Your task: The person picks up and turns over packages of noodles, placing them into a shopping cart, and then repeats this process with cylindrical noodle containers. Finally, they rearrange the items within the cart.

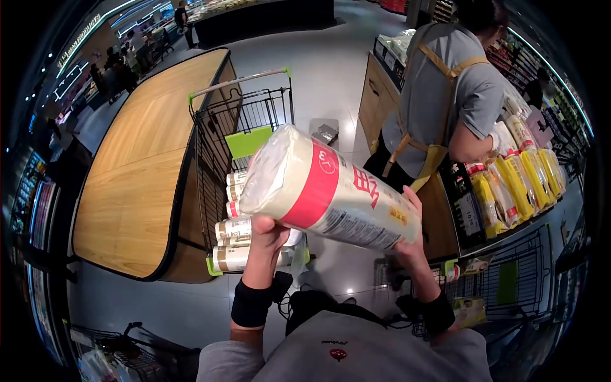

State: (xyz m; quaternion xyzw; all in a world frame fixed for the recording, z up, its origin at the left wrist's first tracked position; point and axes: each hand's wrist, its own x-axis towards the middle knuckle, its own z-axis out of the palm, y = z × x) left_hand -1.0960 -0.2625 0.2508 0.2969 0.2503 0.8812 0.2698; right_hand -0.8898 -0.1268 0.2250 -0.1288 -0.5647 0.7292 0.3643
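A cream-white cylindrical noodle pack (pixel 356 194) with a red band and red lettering is held tilted in front of my chest. My left hand (pixel 270 232) is closed on its lower left end, thumb against the wrapper. Around the right end, my right hand (pixel 410 232) grips the same pack; part of its fingers is hidden behind it. Just beyond my left hand stands a black wire shopping cart (pixel 213 137) with a green handle. Inside the cart lie several similar white packs (pixel 238 258) with brown or red bands, partly hidden by the held pack.
A wooden display table (pixel 137 165) stands left of the cart. At the right, a co-worker (pixel 439 95) in a grey shirt and tan apron straps leans over a shelf with yellow packs (pixel 515 184). Another cart (pixel 509 280) is at lower right, and one (pixel 127 353) at lower left.
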